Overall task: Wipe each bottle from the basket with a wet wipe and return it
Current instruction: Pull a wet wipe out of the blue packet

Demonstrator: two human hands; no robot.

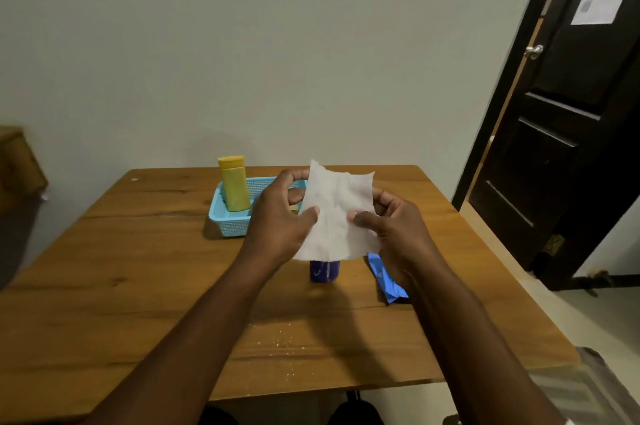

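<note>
A white wet wipe [337,213] is spread out in the air above the table, held by both hands. My left hand [280,216] pinches its left edge and my right hand [388,223] pinches its right edge. Below the wipe a dark blue bottle [325,271] stands upright on the table, its top hidden by the wipe. A light blue basket [228,216] sits further back, with a yellow bottle [234,187] standing upright in it. A blue wet wipe pack [386,280] lies under my right wrist.
The wooden table [138,286] stands against a pale wall. White crumbs are scattered near its front edge. A dark door [571,147] stands at the right, and a brown box [19,164] is at the far left.
</note>
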